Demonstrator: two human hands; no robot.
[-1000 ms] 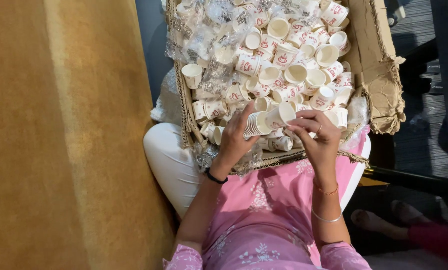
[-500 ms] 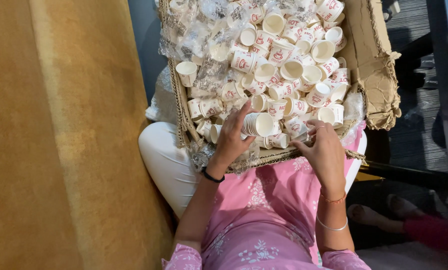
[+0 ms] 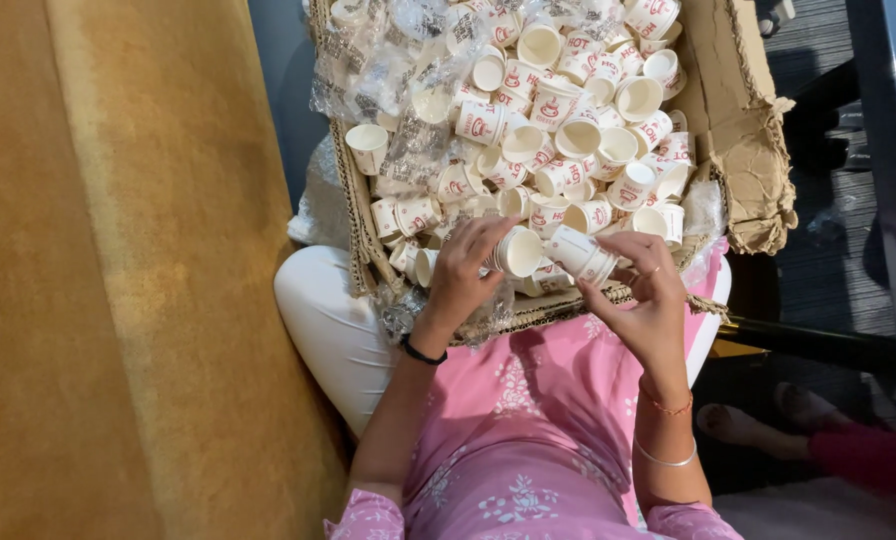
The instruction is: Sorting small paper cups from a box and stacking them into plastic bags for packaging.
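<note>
A torn cardboard box (image 3: pixel 743 120) rests on my lap, filled with several small white paper cups (image 3: pixel 568 130) printed in red, some lying among clear plastic wrappers (image 3: pixel 408 90). My left hand (image 3: pixel 463 275) grips a short stack of cups (image 3: pixel 516 252) at the box's near edge, its open mouth turned toward me. My right hand (image 3: pixel 648 305) holds a single paper cup (image 3: pixel 580 254) on its side, just right of the stack and close to it. Both hands hover over the box's near rim.
A tan upholstered surface (image 3: pixel 118 280) fills the left side. My pink patterned clothing (image 3: pixel 548 440) and a white-clad knee (image 3: pixel 333 330) lie below the box. Another person's foot (image 3: pixel 758 425) rests on the dark floor at the right.
My right hand reached into the pile and came back holding one cup. It now sits beside the stack in my left hand. The view shifted slightly.
</note>
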